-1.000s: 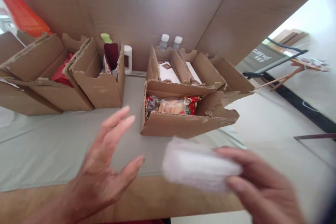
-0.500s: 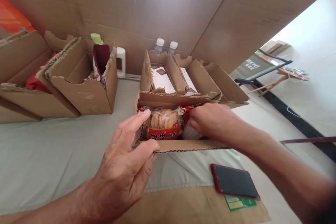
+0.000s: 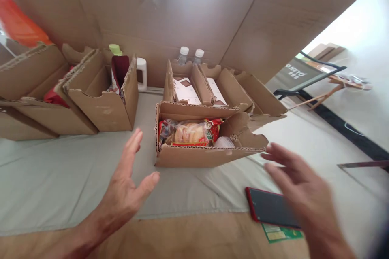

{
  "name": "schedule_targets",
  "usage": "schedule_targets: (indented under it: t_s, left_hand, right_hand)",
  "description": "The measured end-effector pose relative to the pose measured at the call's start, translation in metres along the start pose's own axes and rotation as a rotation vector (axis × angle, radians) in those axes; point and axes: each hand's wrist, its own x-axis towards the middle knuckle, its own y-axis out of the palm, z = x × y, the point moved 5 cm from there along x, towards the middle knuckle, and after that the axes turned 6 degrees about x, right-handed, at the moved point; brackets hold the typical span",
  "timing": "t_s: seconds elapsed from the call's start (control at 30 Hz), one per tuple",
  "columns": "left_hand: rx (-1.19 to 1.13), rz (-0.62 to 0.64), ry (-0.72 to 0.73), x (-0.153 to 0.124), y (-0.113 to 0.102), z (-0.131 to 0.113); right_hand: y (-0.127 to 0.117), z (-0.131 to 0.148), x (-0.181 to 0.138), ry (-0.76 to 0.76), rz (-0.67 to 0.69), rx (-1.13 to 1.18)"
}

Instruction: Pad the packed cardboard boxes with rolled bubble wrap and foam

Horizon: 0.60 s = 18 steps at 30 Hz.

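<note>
A cardboard box [image 3: 200, 157] stands in the middle of the grey cloth. Inside it lie a red snack bag of biscuits [image 3: 190, 132] and a white packet [image 3: 224, 142] at the bag's right end. My left hand [image 3: 127, 192] hovers open just left of the box, fingers stretched upward, holding nothing. My right hand [image 3: 299, 188] hovers open to the right of the box, fingers spread and slightly blurred, above a red-cased phone [image 3: 270, 212].
More cardboard boxes stand behind: two on the left [image 3: 103, 109] with red packets, and divided ones [image 3: 209, 89] with brown-and-white cartons. Bottles [image 3: 190, 54] and a white container [image 3: 142, 73] line the cardboard back wall. A green card [image 3: 281, 234] lies under the phone near the table's edge.
The white packet went from my right hand into the box beside the snack bag. Both hands then drew back from the box and opened.
</note>
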Motion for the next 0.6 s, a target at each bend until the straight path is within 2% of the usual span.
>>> schedule_targets:
  t_s: [0.07, 0.13, 0.23, 0.33, 0.43, 0.5, 0.53, 0.6]
  left_hand:
    - [-0.134, 0.076, -0.090, 0.007, 0.021, 0.011]
    - [-0.277, 0.114, -0.106, 0.015, 0.041, 0.012]
    - [-0.396, 0.115, -0.083, 0.009, 0.048, 0.006]
    - [-0.351, 0.062, -0.150, -0.034, 0.017, 0.009]
    - [-0.305, -0.138, -0.271, -0.080, -0.040, 0.019]
    - [-0.289, -0.234, -0.234, -0.085, -0.069, 0.014]
    - [-0.287, -0.247, -0.177, -0.079, -0.077, 0.008]
    - [-0.294, -0.222, -0.051, -0.060, -0.076, -0.007]
  right_hand:
    - [0.044, -0.012, -0.003, 0.032, 0.092, 0.150]
    - [0.076, -0.010, -0.004, 0.017, 0.115, 0.255]
    - [0.089, 0.004, -0.021, 0.008, 0.039, 0.262]
    - [0.083, 0.034, -0.058, -0.017, 0.009, 0.223]
    - [0.092, 0.080, -0.077, -0.099, 0.097, 0.243]
    - [0.106, 0.109, -0.069, -0.147, 0.197, 0.309]
    - [0.110, 0.120, -0.060, -0.155, 0.225, 0.347]
    - [0.109, 0.126, -0.045, -0.145, 0.184, 0.396]
